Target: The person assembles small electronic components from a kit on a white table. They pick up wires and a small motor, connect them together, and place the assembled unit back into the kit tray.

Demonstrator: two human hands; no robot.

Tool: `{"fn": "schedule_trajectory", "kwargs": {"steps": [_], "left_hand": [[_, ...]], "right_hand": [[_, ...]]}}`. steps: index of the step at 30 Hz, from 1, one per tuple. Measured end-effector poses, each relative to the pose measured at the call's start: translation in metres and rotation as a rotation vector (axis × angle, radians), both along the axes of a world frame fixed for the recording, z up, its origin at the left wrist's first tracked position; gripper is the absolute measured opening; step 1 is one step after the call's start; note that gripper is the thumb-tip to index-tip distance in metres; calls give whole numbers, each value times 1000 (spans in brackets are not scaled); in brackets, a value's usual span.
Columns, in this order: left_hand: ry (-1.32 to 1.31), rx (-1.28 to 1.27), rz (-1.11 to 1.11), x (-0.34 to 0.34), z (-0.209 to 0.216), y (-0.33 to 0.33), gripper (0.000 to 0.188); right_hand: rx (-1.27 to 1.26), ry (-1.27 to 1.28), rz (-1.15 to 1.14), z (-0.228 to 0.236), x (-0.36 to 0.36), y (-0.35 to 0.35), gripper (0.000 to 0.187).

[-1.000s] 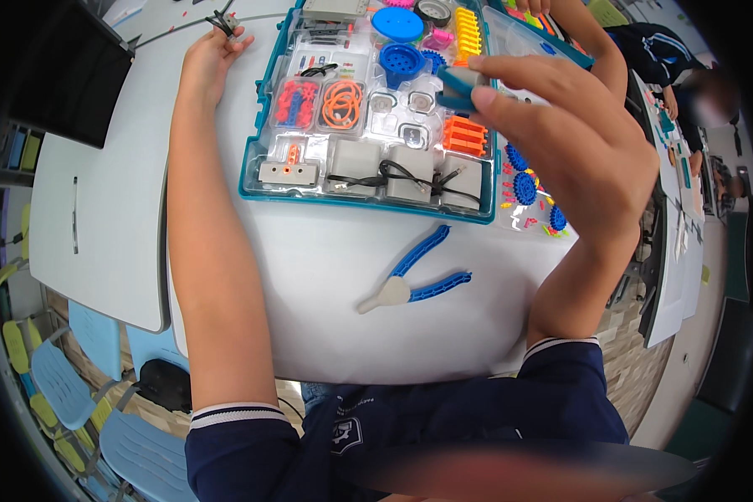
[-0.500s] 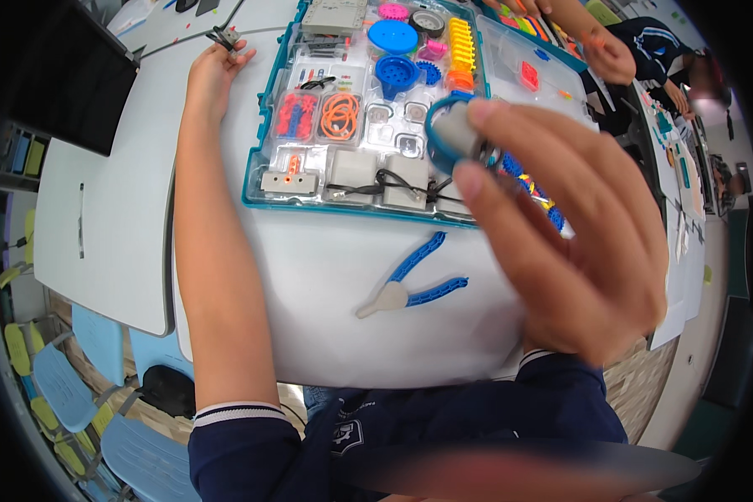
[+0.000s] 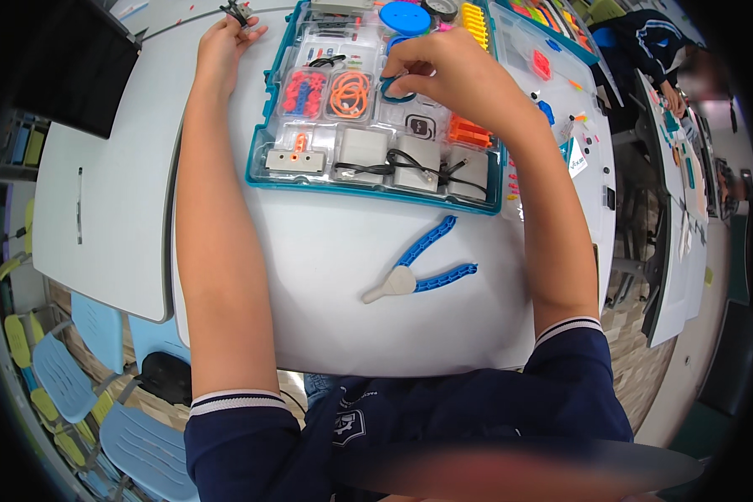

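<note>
My right hand (image 3: 450,74) reaches over the sorting tray (image 3: 376,194), its fingers closed on a teal-rimmed round part (image 3: 396,92). The fingers hide most of that part, just right of a compartment of orange rings (image 3: 349,94). Out past the tray's far left side, my left hand (image 3: 223,52) pinches a small dark piece (image 3: 236,12), whose exact kind I cannot make out. On the table nearer to me lies a plier-like tool (image 3: 403,280) with blue handles spread apart and a light grey head.
Red and blue pieces (image 3: 304,94), grey blocks with black cables (image 3: 364,155) and yellow toothed parts (image 3: 474,25) fill tray compartments. A clear lid (image 3: 519,50) with loose bits lies right. A dark monitor (image 3: 75,67) stands left. Another person (image 3: 644,42) bends over at far right.
My right hand has moved away from me and left, carrying the teal-rimmed part down to the tray. My left hand keeps its small piece. Another person's hands have left the upper right.
</note>
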State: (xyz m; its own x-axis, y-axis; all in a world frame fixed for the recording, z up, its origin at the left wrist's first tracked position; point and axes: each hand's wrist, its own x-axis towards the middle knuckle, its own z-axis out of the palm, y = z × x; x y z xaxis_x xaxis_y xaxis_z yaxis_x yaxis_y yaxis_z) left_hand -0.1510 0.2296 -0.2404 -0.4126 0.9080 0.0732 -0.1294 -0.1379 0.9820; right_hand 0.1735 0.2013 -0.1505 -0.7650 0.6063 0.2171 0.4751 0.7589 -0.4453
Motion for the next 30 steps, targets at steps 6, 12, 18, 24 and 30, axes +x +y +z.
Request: {"fn": "schedule_trajectory", "kwargs": {"steps": [6,12,18,24,30], "left_hand": [[22,38,-20,-12,-13,10,31],[25,7,13,-9,-12,11,29],[52,-2,26,-7,-10,10,29],[60,-6,35,-4,-10,11,32],[51,-4,25,-7,-12,14,32]], "right_hand": [[-8,-49,-40,2,-2,1,17],[-36,29,-12,-1,-2,6,14],[-170,12,-8,4,1,15,18],[-157,-1,-4,3,2,14,24],[-143,37,-5,-2,7,18,22]]}}
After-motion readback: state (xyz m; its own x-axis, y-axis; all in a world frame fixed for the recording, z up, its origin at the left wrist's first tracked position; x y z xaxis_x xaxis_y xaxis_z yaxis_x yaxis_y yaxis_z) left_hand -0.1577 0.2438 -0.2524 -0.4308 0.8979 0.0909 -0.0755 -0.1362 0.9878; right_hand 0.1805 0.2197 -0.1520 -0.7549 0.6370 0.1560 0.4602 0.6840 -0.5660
